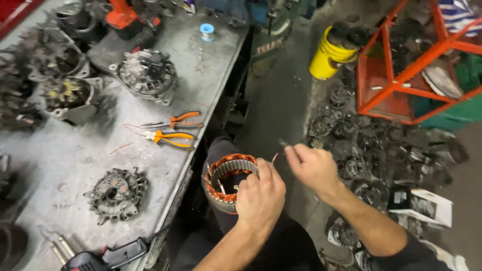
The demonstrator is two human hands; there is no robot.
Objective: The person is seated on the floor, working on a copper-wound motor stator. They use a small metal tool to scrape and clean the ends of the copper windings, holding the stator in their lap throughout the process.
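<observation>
Copper-wound stator gripped by left hand.

Orange-handled pliers on the workbench, yellow bucket, orange rack

Open bench surface lies between the two orange-handled pliers and the grey finned housing, wide enough for a hand to pass. Farther back, alternator bodies crowd the bench's left and rear. Near the front edge, a black soldering gun blocks the corner. To the right, the floor is heaped with dark parts below an orange metal rack, leaving a bare floor strip beside the bench.
</observation>
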